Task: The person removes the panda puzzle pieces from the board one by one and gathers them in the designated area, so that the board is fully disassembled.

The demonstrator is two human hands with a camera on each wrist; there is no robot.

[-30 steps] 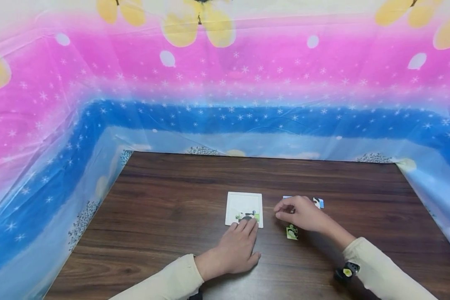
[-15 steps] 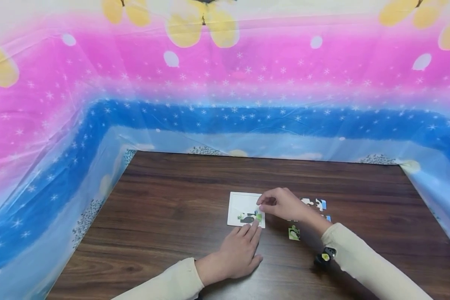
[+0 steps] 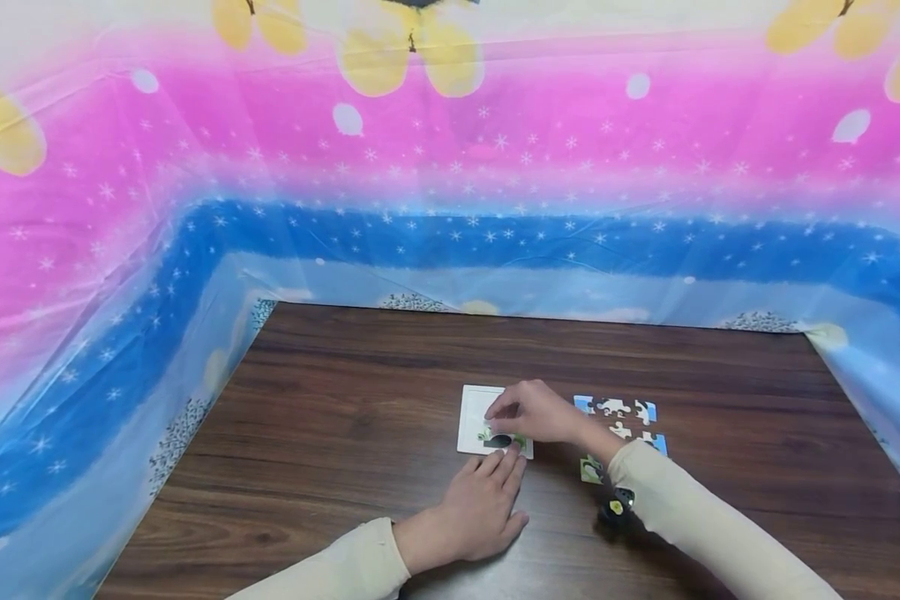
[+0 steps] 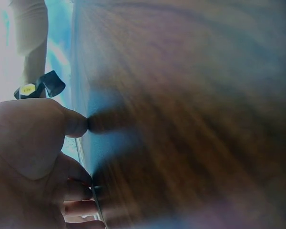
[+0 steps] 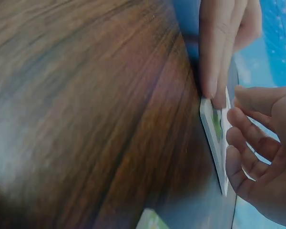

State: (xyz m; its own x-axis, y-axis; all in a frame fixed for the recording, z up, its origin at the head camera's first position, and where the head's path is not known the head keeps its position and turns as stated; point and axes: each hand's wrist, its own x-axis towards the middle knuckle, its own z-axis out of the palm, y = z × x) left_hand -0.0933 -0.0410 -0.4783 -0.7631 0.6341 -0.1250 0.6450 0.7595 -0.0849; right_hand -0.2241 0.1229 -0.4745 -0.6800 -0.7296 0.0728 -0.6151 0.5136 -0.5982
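A white square puzzle tray (image 3: 472,408) lies on the table, with joined green, black and white puzzle pieces (image 3: 501,441) along its near side. My left hand (image 3: 480,508) lies flat with straight fingers pressing the tray's near edge. My right hand (image 3: 536,412) is over the tray, thumb and fingertips bent together around a small puzzle piece that they mostly hide. In the right wrist view, the right hand's fingers (image 5: 248,129) curl just above the tray (image 5: 212,129), close to the left fingertips. The left wrist view shows the left hand (image 4: 33,152) against the tabletop.
To the right of the tray, several loose puzzle pieces (image 3: 613,408) lie in rows, partly under the right forearm. A green piece (image 3: 590,469) lies nearest to me. A patterned cloth (image 3: 450,242) stands around the back and sides of the dark wooden table (image 3: 330,400).
My right hand has moved left from the loose pieces to above the tray, uncovering more of those pieces. The left hand has kept its place on the tray's edge.
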